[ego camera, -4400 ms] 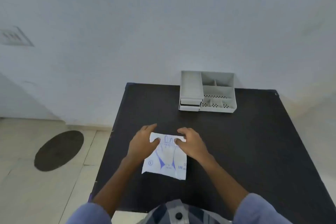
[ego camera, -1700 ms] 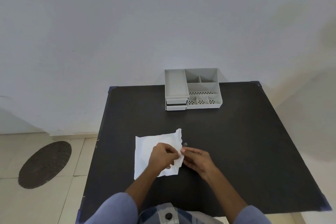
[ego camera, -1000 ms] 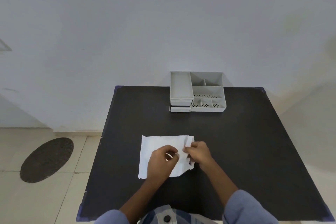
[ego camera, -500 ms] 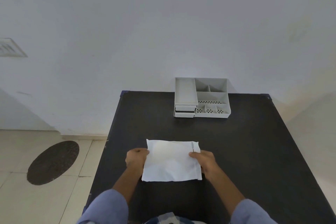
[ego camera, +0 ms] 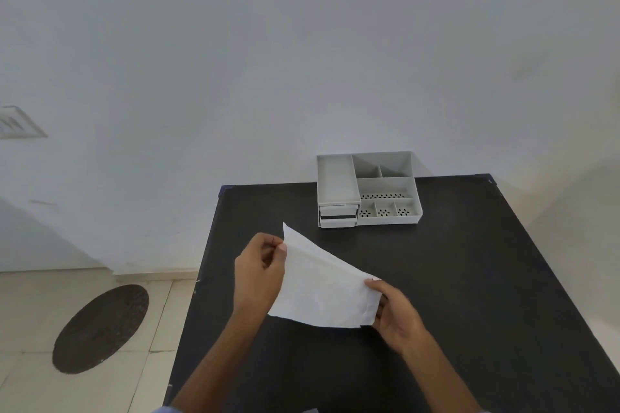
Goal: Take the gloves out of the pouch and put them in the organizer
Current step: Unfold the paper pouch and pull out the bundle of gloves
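Gloves perhaps hidden inside pouch

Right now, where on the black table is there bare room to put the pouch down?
The black table is bare to the right of the white paper pouch, and between it and the grey plastic organizer. The only crowded spot is the near-left part, where both hands, left and right, hold the pouch.

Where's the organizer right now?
The grey plastic compartment organizer sits at the black table's far edge against the wall, beyond the white paper pouch.
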